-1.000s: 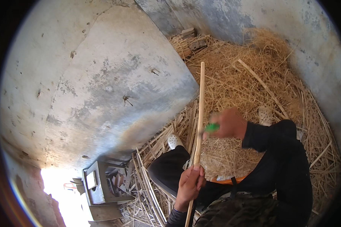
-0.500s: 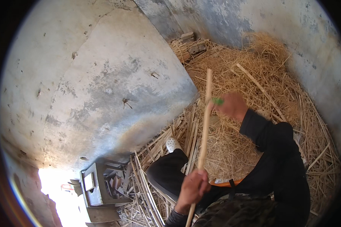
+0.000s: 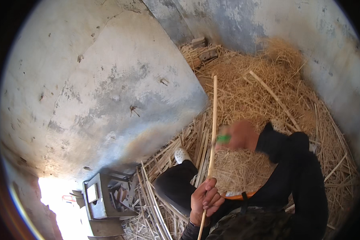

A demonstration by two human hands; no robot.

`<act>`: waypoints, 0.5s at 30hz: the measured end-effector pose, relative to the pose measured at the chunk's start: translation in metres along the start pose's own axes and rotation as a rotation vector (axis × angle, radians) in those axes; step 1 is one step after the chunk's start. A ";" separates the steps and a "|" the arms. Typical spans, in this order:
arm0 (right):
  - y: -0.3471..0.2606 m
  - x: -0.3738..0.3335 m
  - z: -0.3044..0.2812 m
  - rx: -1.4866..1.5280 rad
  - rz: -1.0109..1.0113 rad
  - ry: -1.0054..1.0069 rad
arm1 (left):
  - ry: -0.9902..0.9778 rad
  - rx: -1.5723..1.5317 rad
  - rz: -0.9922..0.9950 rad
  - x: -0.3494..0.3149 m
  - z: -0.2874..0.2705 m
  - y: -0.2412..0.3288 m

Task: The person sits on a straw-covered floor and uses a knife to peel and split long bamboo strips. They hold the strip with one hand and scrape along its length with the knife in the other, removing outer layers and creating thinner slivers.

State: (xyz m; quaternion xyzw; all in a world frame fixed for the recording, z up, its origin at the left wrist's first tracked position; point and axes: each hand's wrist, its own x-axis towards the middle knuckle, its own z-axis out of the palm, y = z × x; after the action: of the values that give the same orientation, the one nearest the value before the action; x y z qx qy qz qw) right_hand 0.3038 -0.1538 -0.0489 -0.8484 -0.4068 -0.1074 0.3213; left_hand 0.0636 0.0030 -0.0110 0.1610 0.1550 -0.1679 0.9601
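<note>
A long, pale wooden stick (image 3: 215, 108) stands almost upright in the picture, its lower end by my lap and its far end over the straw-like shavings (image 3: 264, 94). My left hand (image 3: 205, 200) is closed round the stick's lower part. About halfway up the stick, my right hand (image 3: 243, 136) is closed on a small green thing (image 3: 223, 139) that lies against or very close to the stick's right side. Motion blurs that hand, so the green thing's kind and any blade are not clear.
Several split strips (image 3: 202, 138) lie left of the shavings, near a white holed shoe (image 3: 181, 155). A loose stick (image 3: 274, 94) rests on the heap. Bricks (image 3: 198, 41) sit in the corner. A grey wooden furniture piece (image 3: 102, 200) stands at lower left, below the wall (image 3: 108, 80).
My right hand has moved down the stick toward me with the green thing. The stick's far end has shifted slightly left; my left hand still holds the lower part, its fingers turned a little.
</note>
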 end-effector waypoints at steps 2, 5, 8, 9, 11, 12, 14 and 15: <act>-0.024 -0.024 0.009 -0.041 -0.140 0.030 | -0.040 -0.055 0.007 0.004 -0.004 -0.003; 0.001 -0.005 0.016 -0.039 0.056 -0.007 | -0.017 -0.075 -0.010 -0.011 0.000 -0.007; -0.007 -0.011 0.022 0.059 0.036 -0.022 | -0.017 -0.116 -0.022 -0.007 -0.005 -0.004; -0.016 -0.014 0.022 0.108 -0.049 -0.008 | -0.042 -0.113 -0.015 -0.004 -0.004 -0.002; -0.026 -0.024 0.019 0.039 -0.177 0.064 | -0.067 -0.121 -0.002 -0.001 -0.002 -0.004; -0.028 -0.025 0.017 0.006 -0.241 0.099 | -0.086 -0.110 -0.001 0.005 0.001 -0.003; -0.005 -0.014 0.021 -0.108 -0.062 0.083 | -0.069 -0.112 -0.008 -0.003 0.002 -0.007; 0.005 -0.001 0.011 -0.108 -0.017 0.069 | -0.071 -0.119 -0.012 -0.001 0.003 -0.005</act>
State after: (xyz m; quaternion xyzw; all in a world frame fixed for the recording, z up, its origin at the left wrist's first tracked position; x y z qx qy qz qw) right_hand 0.3062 -0.1500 -0.0604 -0.8567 -0.3964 -0.1613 0.2880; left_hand 0.0612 -0.0018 -0.0094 0.0964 0.1313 -0.1696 0.9719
